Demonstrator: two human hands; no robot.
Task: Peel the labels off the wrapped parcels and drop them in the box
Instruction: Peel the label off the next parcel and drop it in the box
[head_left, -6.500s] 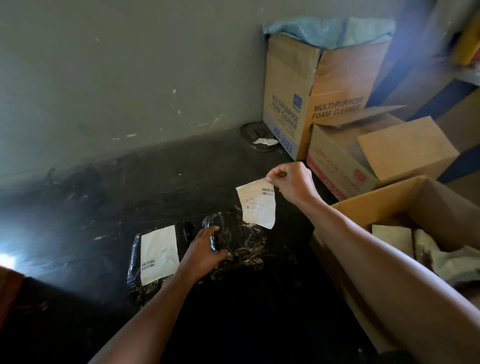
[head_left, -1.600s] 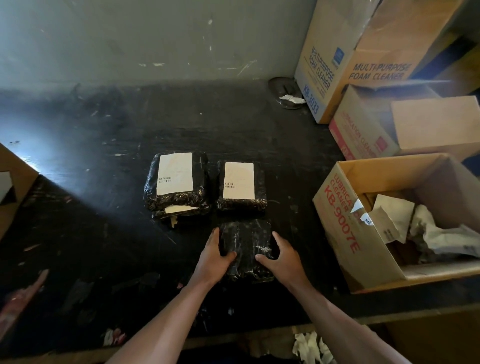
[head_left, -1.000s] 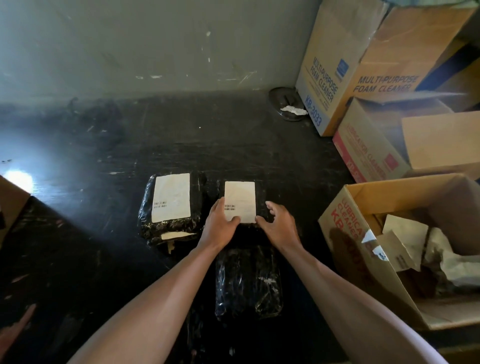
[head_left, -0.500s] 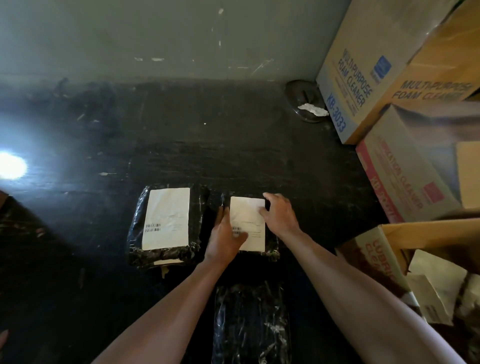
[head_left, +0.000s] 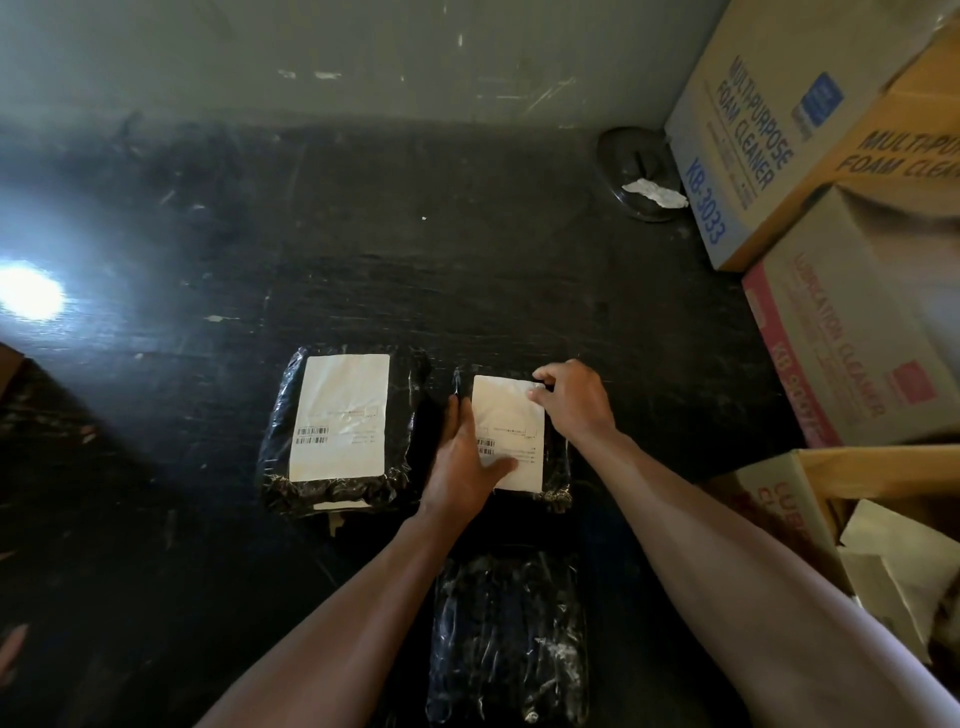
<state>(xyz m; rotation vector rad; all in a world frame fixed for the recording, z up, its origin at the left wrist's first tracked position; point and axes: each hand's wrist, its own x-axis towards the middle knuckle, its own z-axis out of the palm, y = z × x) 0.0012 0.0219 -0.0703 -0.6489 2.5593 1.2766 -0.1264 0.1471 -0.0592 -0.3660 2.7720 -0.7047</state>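
Dark, scuffed tabletop is carrying every item, and a grey wall is closing it off at the back. Nearest to us, a black wrapped parcel with no label is lying between our forearms. Beyond it, we are working on the middle parcel: our left hand is lying flat and open, its thumb pressing on the near part of the white label, while our right hand is pinching the label's far right corner between its fingertips. Just to the left, a second labelled parcel is resting on the tabletop. At the right edge, the open cardboard box is holding loose sheets of paper. Farther back, two closed cartons are standing against the wall, beside a dark round lid.
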